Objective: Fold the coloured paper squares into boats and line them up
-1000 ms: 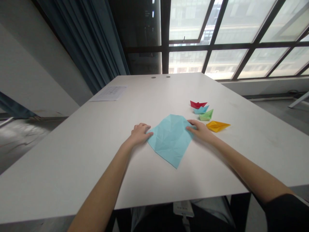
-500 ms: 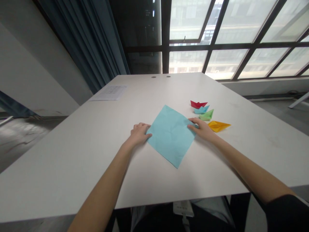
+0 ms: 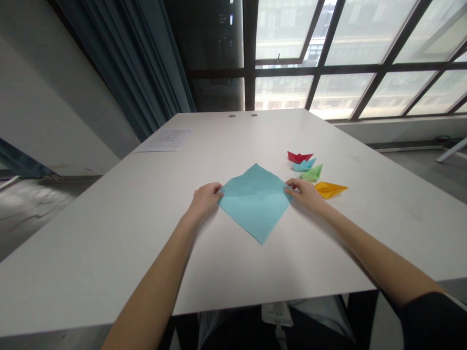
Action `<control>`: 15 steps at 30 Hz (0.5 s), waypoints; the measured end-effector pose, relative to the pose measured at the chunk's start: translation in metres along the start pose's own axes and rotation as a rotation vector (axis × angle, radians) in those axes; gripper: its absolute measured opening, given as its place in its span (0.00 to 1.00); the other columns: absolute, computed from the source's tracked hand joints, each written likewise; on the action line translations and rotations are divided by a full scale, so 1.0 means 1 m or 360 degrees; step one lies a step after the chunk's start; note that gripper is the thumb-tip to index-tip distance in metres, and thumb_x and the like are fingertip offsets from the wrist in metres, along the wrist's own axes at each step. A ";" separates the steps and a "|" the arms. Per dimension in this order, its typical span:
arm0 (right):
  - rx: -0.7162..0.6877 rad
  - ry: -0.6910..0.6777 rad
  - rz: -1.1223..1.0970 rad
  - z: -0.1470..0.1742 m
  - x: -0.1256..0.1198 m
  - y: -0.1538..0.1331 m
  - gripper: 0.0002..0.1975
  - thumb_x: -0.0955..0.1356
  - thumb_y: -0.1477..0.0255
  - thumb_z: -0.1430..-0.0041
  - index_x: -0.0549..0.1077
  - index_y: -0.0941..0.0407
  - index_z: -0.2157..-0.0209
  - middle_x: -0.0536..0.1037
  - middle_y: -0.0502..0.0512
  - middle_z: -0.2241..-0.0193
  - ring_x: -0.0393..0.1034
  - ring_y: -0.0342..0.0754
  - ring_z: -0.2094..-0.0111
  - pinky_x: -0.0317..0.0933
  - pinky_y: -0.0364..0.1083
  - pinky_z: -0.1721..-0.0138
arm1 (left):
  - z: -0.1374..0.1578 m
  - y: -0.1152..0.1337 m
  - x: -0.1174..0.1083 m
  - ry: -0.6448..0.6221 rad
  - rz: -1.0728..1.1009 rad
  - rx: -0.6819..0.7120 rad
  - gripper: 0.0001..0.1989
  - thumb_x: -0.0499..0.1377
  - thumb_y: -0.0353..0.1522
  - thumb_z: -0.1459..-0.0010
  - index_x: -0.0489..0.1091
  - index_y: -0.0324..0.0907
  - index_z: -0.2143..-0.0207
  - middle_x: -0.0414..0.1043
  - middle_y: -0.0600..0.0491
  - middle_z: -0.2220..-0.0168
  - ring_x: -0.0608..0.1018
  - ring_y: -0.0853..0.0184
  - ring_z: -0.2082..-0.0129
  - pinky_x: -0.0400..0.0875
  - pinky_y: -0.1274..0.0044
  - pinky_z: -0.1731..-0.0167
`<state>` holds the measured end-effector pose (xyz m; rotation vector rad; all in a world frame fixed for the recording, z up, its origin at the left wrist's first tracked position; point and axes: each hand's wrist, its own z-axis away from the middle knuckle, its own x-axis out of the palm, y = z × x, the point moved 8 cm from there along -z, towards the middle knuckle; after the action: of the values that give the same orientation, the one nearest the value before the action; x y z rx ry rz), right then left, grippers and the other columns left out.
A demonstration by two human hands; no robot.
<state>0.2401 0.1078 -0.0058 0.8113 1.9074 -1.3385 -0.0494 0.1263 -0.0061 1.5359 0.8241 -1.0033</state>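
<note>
A light blue square sheet of paper is turned like a diamond, one corner toward me, over the middle of the table. My left hand pinches its left corner between thumb and fingers. At the right corner, my right hand is closed on the paper in the same way. The sheet bends slightly across its width, its far half sloping differently from the near half. Just beyond my right hand lies a yellow folded paper boat, close to the wrist.
Beyond the yellow one, a green paper boat, a blue paper boat and a red paper boat stand in a row. A printed sheet lies at the far left of the white table. Windows rise behind.
The blue paper has turned slightly, and its near corner has moved up and left. It bends more across the middle. My left hand shifted a little left and now pinches the corner.
</note>
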 end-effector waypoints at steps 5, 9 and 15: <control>0.0002 0.0008 0.0073 0.001 0.001 -0.001 0.06 0.64 0.74 0.49 0.71 0.56 0.69 0.74 0.52 0.73 0.66 0.45 0.72 0.59 0.44 0.68 | 0.000 0.002 -0.009 0.0140 -0.0096 0.0115 0.12 0.50 0.30 0.49 0.71 0.44 0.66 0.73 0.51 0.62 0.72 0.62 0.60 0.61 0.72 0.61; -0.0174 0.0023 0.0141 0.003 0.004 -0.007 0.07 0.63 0.78 0.50 0.71 0.56 0.70 0.73 0.53 0.71 0.67 0.46 0.68 0.59 0.44 0.65 | 0.003 0.011 -0.008 0.0109 -0.0390 0.0254 0.13 0.50 0.27 0.51 0.72 0.46 0.68 0.74 0.51 0.64 0.71 0.60 0.59 0.58 0.67 0.60; -0.0291 -0.0110 0.0236 0.004 0.008 -0.010 0.12 0.61 0.83 0.52 0.72 0.56 0.70 0.74 0.55 0.68 0.66 0.48 0.64 0.59 0.45 0.61 | 0.007 0.018 0.001 -0.0032 -0.0543 0.0431 0.14 0.49 0.24 0.52 0.73 0.46 0.71 0.74 0.50 0.66 0.70 0.60 0.61 0.56 0.66 0.59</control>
<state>0.2283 0.1018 -0.0080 0.7871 1.8462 -1.0723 -0.0341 0.1161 0.0000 1.6403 0.9887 -1.4243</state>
